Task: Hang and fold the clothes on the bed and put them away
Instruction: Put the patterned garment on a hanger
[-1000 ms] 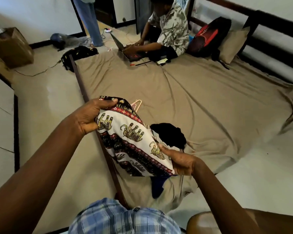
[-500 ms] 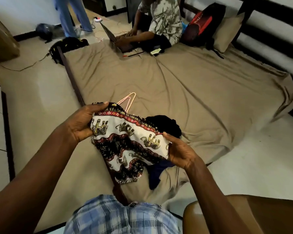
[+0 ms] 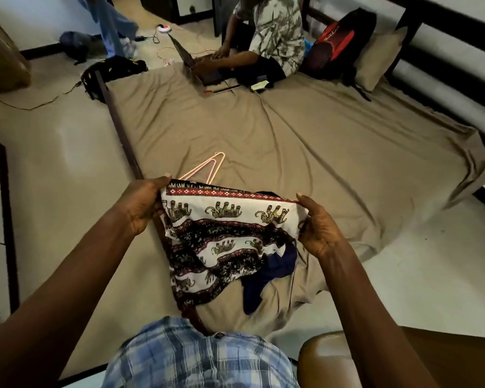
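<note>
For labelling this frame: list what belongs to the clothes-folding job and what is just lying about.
Job: elephant-print garment, gripped at its top edge by the left hand and right hand; dark blue garment; pink hangers; bed.
Lying about: backpack, pillow, cardboard box, black bag on the floor.

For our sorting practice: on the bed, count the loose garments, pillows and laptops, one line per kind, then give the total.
Loose garments: 3 (elephant-print garment, dark blue garment, black garment barely showing)
Pillows: 1 (tan pillow)
Laptops: 1 (open laptop)
Total: 5
</note>
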A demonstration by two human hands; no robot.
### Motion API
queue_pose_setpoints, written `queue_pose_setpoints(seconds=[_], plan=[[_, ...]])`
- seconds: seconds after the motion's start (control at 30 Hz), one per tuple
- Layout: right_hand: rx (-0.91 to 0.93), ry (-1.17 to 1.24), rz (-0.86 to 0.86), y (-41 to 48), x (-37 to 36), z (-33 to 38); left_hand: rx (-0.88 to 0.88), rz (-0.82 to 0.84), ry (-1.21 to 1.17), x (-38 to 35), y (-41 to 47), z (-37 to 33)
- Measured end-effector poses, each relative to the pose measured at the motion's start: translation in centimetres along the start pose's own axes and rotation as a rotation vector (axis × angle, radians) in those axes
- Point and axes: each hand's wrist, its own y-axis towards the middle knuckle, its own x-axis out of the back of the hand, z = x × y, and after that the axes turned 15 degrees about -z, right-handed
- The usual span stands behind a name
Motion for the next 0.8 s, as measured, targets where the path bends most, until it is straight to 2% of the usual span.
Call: queue_pose_setpoints(seconds=[0.07, 0.27, 0.47, 0.57, 0.8], plan=[[-0.046, -0.017, -0.059, 0.2, -0.3, 0.3, 0.004, -0.036, -0.019, -0.5, 0.3, 0.1], [-0.121, 0.063, 0.037, -0.3, -0.5, 1.1, -0.035, -0.029, -0.144, -1.2, 0.6, 0.6], [-0.009, 0.203, 0.05, -0.3, 0.3, 2.4, -0.096, -0.025, -0.136, -2.4, -0.1, 0.4], [-0.03, 0.102, 0.016, 0.2, 0.5, 2.2, -0.193, 0.033, -0.064, -3.5, -0.5, 0.4], [0.305, -0.03, -0.154, 2.2, 2.5, 1.6, -0.445, 0.093, 0.043, -4.4, -0.3, 0.5]])
